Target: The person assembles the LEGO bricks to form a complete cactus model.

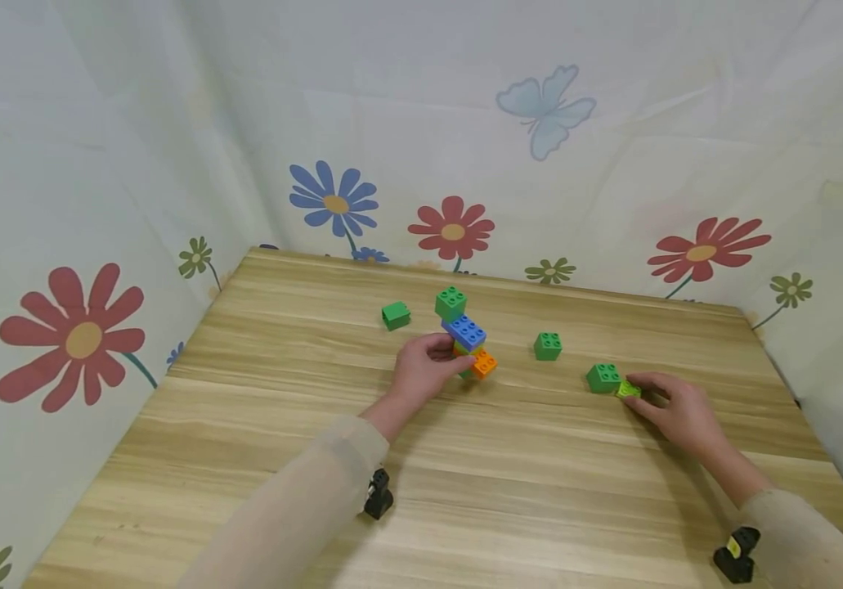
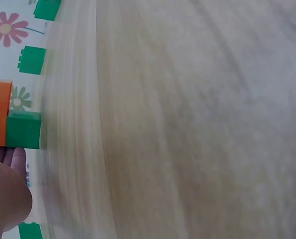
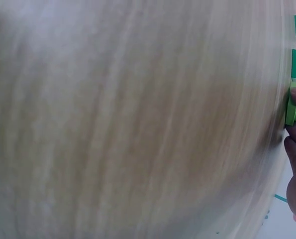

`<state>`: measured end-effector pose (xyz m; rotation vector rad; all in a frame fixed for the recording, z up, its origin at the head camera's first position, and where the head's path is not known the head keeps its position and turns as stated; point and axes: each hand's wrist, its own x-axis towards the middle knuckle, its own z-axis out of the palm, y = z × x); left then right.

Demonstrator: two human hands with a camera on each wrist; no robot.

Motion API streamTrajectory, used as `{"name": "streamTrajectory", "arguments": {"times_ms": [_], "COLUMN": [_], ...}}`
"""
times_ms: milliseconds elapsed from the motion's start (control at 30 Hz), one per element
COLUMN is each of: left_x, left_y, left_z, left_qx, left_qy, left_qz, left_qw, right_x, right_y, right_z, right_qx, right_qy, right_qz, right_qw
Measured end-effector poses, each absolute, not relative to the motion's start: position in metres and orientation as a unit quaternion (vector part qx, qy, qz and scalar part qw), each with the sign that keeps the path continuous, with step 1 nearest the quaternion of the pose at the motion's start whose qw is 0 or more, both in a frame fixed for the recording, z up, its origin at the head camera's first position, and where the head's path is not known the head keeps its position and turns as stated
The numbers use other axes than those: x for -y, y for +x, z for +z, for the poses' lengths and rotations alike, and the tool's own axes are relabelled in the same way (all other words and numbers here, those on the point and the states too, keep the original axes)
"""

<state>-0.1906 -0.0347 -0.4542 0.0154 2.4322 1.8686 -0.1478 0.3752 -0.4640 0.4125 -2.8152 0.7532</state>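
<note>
My left hand (image 1: 421, 368) grips a stack of toy building bricks at the middle of the table. In it a blue brick (image 1: 468, 331) lies above an orange brick (image 1: 485, 364), with a thin yellow-green layer between them. A green brick (image 2: 24, 129) forms the bottom, at the tabletop. Another green brick (image 1: 450, 303) shows at the blue one's far end; whether it is joined cannot be told. Over to the right, my right hand (image 1: 682, 409) pinches a flat lime-green brick (image 1: 628, 389) between thumb and fingers, close beside a green brick (image 1: 603, 378) on the table.
One green brick (image 1: 548, 346) stands between the two hands. Left of the stack, a further green brick (image 1: 395, 315) lies on its side. The wooden table (image 1: 539, 491) meets a flowered cloth (image 1: 576, 196) at the back and sides. Each wrist carries a small black device (image 1: 378, 495).
</note>
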Motion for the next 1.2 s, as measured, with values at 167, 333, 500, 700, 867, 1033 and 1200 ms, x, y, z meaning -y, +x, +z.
{"name": "streamTrajectory", "arguments": {"times_ms": [167, 333, 500, 700, 867, 1033, 1200], "left_x": [0.035, 0.034, 0.032, 0.029, 0.027, 0.026, 0.026], "left_y": [-0.191, -0.19, -0.19, -0.189, -0.188, -0.187, -0.188], "left_z": [-0.456, -0.46, -0.461, -0.46, -0.46, -0.461, -0.464], "left_qx": [-0.79, -0.786, -0.779, -0.765, -0.757, -0.754, -0.755], "left_qy": [0.008, 0.008, 0.006, 0.001, 0.0, -0.002, -0.002], "left_qz": [0.612, 0.618, 0.627, 0.644, 0.654, 0.657, 0.655], "left_qw": [0.038, 0.03, 0.021, 0.005, -0.001, -0.003, -0.007], "right_x": [-0.375, -0.376, -0.376, -0.376, -0.378, -0.381, -0.37], "right_y": [-0.148, -0.148, -0.149, -0.148, -0.147, -0.148, -0.149], "right_z": [-0.465, -0.466, -0.466, -0.462, -0.452, -0.435, -0.409], "right_qx": [0.952, 0.952, 0.951, 0.955, 0.953, 0.94, 0.938], "right_qy": [0.136, 0.134, 0.134, 0.119, 0.107, 0.124, 0.129], "right_qz": [0.257, 0.258, 0.257, 0.257, 0.265, 0.292, 0.289], "right_qw": [0.097, 0.096, 0.103, 0.093, 0.098, 0.125, 0.144]}}
